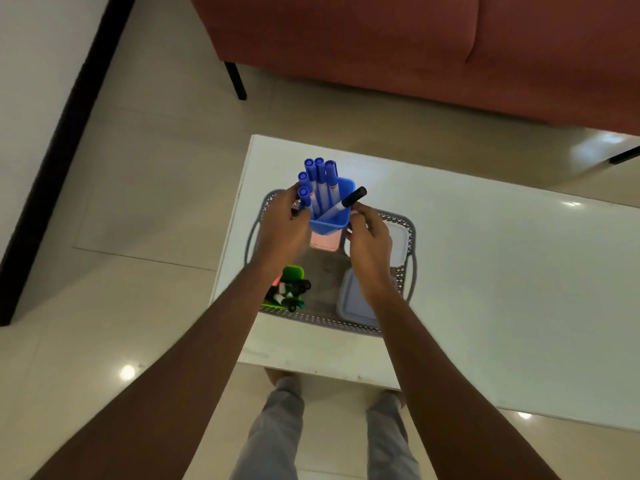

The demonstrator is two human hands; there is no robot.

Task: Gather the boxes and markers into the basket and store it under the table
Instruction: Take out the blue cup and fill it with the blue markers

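The left hand [282, 223] is gripping the blue holder [334, 211] of blue-capped markers [317, 178] above the grey basket [410, 233]. The right hand [369, 237] is pinching a black-capped marker [348, 202] leaning in it. The basket is sitting on the white table [485, 271].

Glossy white table [485, 271], perforated grey plastic basket [322, 318], smooth blue holder [329, 223], seemingly plastic

Single head-worn wide-angle view, looking steeply down, close over the white table [485, 271]
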